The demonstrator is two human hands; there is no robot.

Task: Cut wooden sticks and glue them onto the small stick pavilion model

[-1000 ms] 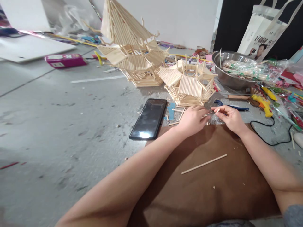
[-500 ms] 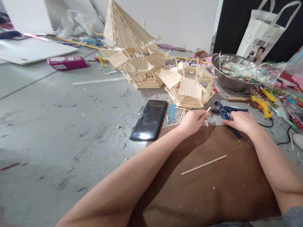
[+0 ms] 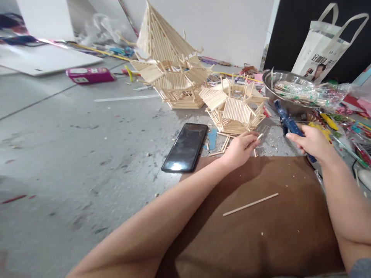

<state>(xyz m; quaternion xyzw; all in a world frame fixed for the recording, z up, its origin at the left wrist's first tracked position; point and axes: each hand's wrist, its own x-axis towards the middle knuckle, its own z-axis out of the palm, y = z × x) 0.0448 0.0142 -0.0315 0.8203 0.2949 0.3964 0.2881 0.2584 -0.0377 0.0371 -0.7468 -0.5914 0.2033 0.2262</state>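
Pinching stick (image 3: 259,136): left hand (image 3: 239,150), fingertips closed on its near end, 5 o'clock of model (image 3: 236,112). Judged light, stiff, brittle; grip mid-length. Right hand (image 3: 312,142) clamped around cutters (image 3: 285,119).

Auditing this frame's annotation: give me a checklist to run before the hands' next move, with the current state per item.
1. Pinch of left hand on short stick: ok, the tip pokes out to the right.
2. Grip of right hand on blue cutters: ok, held above the floor, nose pointing away.
3. Jaws of the blue cutters open: cannot tell, blurred.
4. Gap between blue cutters and short stick: ok, they are apart.
5. Clearance of phone: ok, it lies left of the left hand.
6. Spare long stick: ok, it lies untouched on the brown board.
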